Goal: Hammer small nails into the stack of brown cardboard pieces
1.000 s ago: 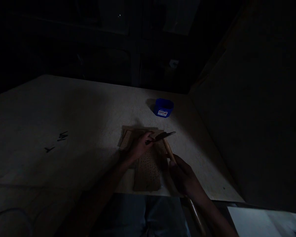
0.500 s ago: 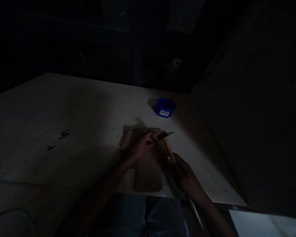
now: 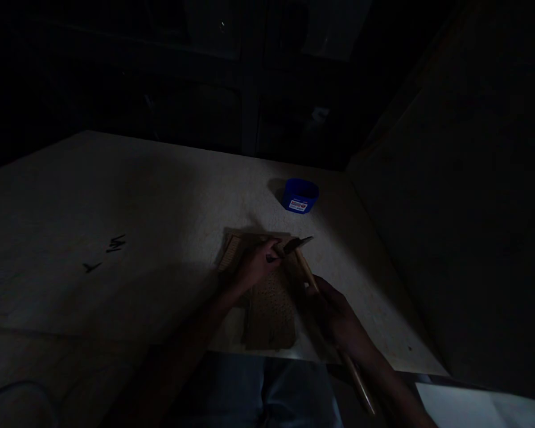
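Near the middle of the table my right hand (image 3: 336, 312) is wrapped round the wooden handle of a hammer (image 3: 308, 273). Its dark metal head lies close to the fingertips of my left hand (image 3: 255, 266); whether they touch I cannot tell. My left fingers are pinched together over the cardboard, and what they hold is too dark to make out. Beneath both hands lies a brown cardboard piece (image 3: 271, 315) covered in small holes or marks. A smaller strip of corrugated cardboard (image 3: 229, 252) sits at its upper left.
A blue open tub (image 3: 300, 196) with a white label stands beyond the cardboard. Several thin dark pieces, perhaps nails (image 3: 116, 242), lie on the pale table (image 3: 169, 196) to the left. A tall dark panel (image 3: 463, 208) rises along the right side. The scene is very dim.
The hammer's head has shifted very slightly and looks sharper now. Both hands keep nearly the same place; the whole view has moved a little.
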